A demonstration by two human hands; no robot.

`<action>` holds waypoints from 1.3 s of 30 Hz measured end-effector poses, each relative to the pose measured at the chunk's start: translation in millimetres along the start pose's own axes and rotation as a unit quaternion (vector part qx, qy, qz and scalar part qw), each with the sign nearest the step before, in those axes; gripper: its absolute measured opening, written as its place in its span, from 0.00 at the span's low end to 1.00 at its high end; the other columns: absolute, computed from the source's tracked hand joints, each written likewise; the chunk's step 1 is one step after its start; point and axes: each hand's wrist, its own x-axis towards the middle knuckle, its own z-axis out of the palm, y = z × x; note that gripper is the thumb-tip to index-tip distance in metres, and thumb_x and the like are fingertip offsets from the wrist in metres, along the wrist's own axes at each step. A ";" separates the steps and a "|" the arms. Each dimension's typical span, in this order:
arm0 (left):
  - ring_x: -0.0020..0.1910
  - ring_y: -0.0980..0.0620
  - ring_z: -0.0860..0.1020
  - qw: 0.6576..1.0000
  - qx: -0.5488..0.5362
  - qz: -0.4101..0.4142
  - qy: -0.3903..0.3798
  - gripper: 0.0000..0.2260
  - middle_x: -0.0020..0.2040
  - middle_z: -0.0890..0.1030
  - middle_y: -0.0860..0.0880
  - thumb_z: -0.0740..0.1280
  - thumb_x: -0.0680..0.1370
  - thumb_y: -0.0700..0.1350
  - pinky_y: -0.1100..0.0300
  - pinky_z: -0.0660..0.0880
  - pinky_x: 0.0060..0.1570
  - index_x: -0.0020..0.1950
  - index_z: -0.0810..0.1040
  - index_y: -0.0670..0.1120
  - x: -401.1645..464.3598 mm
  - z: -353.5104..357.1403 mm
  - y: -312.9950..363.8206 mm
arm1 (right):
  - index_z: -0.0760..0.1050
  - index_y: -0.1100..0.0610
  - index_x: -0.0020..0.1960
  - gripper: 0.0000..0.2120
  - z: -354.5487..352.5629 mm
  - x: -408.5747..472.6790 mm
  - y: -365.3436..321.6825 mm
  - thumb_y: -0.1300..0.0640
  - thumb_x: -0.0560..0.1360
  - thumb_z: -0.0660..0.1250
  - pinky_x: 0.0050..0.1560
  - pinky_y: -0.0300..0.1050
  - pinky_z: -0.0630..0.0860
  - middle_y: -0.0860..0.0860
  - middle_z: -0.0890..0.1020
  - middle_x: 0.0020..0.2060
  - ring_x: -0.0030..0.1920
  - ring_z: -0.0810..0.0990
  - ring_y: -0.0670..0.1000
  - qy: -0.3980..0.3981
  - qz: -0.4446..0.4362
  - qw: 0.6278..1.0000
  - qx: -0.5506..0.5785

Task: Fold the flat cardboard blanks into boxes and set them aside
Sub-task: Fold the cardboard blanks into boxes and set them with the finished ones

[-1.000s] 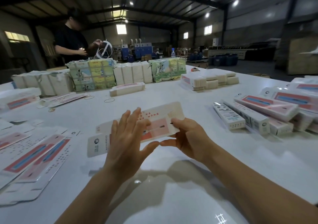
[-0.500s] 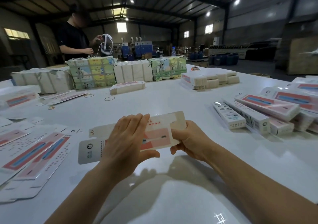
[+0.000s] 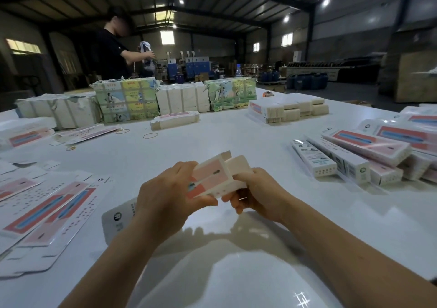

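1. Two hands, left hand and right hand, pinching one half-formed cardboard blank above the worktop, apparently squaring its walls.
2. Finished boxes stacked rightward, flat blanks waiting leftward.

A single wide-angle head-worn view looks forward and down across the white tabletop, close above the hands, with the hall's far end beyond.

Other things on and behind the big white bench

A person in a black shirt stands at the far side. Wrapped paper bundles sit in a row. Rubber bands lie loose. A water bottle and blue barrels stand farther back.
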 end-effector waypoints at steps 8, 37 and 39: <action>0.45 0.49 0.78 0.994 -0.040 -0.102 -0.006 0.36 0.57 0.78 0.51 0.56 0.63 0.72 0.52 0.80 0.40 0.64 0.71 0.51 2.8 2.8 -9.3 | 0.78 0.55 0.59 0.12 15.6 -3.7 13.7 0.62 0.76 0.67 0.58 0.30 0.71 0.45 0.75 0.60 0.59 0.73 0.42 0.264 -0.322 0.867 -0.274; 0.49 0.53 0.75 0.994 0.055 -0.077 -0.044 0.42 0.57 0.75 0.55 0.38 0.63 0.73 0.59 0.73 0.42 0.70 0.61 0.52 3.9 18.8 12.0 | 0.55 0.39 0.72 0.36 32.5 -6.3 7.2 0.46 0.69 0.68 0.65 0.32 0.62 0.39 0.65 0.66 0.67 0.64 0.43 0.253 -0.207 0.931 -0.159; 0.51 0.53 0.75 0.994 0.064 -0.069 -0.052 0.42 0.58 0.74 0.55 0.38 0.64 0.73 0.58 0.74 0.43 0.71 0.60 0.52 3.0 18.4 13.1 | 0.56 0.47 0.74 0.41 23.3 0.1 3.4 0.54 0.67 0.73 0.62 0.44 0.69 0.48 0.68 0.66 0.62 0.72 0.49 0.203 -0.102 0.974 0.017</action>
